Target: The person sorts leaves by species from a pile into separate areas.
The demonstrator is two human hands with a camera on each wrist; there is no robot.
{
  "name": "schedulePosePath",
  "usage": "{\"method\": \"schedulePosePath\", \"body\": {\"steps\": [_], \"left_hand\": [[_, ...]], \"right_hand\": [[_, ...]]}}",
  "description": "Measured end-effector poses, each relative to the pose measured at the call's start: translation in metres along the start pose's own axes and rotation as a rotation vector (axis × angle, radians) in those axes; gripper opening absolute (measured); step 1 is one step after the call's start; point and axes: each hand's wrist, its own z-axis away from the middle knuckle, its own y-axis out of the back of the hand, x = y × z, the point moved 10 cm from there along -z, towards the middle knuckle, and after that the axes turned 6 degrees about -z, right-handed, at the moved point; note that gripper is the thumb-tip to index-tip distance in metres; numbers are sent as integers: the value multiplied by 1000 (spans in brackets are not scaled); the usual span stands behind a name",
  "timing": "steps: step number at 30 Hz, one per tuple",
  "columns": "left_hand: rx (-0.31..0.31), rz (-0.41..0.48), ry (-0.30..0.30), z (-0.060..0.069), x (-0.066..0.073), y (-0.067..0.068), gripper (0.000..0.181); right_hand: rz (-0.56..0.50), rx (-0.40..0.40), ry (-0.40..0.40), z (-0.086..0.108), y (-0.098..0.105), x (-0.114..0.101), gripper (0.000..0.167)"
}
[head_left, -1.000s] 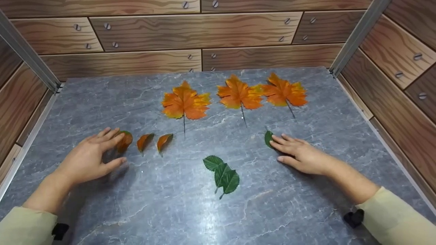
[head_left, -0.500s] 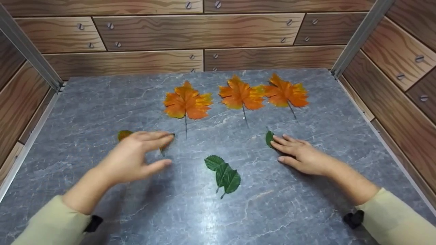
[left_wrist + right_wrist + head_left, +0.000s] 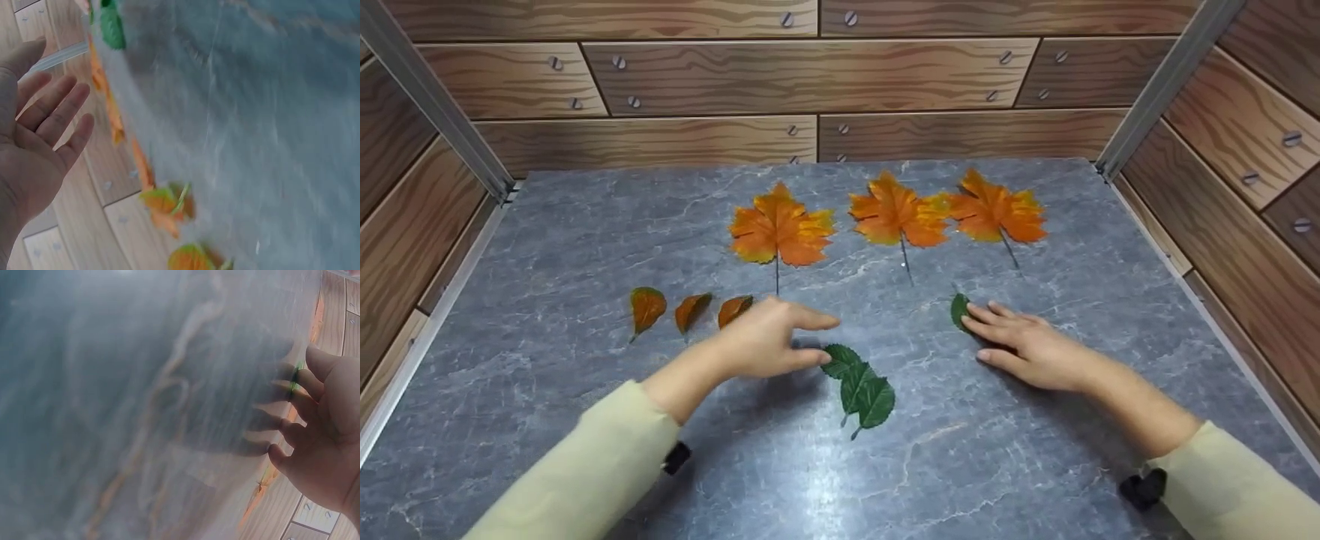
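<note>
In the head view my left hand (image 3: pixel 765 337) hovers over the table, its index finger and thumb stretched to the right. The thumb tip is beside or over a cluster of overlapping green leaves (image 3: pixel 877 403); contact cannot be told. The left wrist view shows the palm with loosely spread fingers (image 3: pixel 66 109), holding nothing. My right hand (image 3: pixel 1035 345) lies low over the table with straight fingers, its fingertips on the edge of a single green leaf (image 3: pixel 960 311). Several small brown-orange leaves, one of them a curled leaf (image 3: pixel 692 311), lie behind my left hand, the nearest partly hidden.
Three orange maple leaves lie in a row at the back: a left one (image 3: pixel 781 229), a middle one (image 3: pixel 898 214) and a right one (image 3: pixel 997 210). Wood-patterned walls (image 3: pixel 810 75) enclose the grey marbled table (image 3: pixel 997 465) at the back and sides.
My left hand has swept right, from the leftmost brown-orange leaf past the others to the green cluster. My right hand and the leaves have stayed in place; the head view has shifted slightly.
</note>
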Motion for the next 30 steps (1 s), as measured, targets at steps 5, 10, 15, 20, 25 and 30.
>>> {"method": "schedulePosePath", "body": {"steps": [5, 10, 15, 20, 25, 30], "left_hand": [[-76, 31, 3, -19, -2, -22, 55], [-103, -2, -19, -30, 0, -32, 55], [-94, -30, -67, -36, 5, -35, 51], [-89, -16, -89, -38, 6, -36, 47], [-87, 31, -82, -37, 3, -37, 40], [-56, 67, -79, -34, 1, -33, 36]], "right_hand": [[3, 3, -1, 0, 1, 0, 59], [5, 1, 1, 1, 1, -1, 59], [-4, 2, 5, 1, 0, -2, 59], [-12, -2, -1, 1, -1, -1, 60], [-11, -10, -12, 1, -2, 0, 61], [-5, -9, -9, 1, -2, 1, 61]]}}
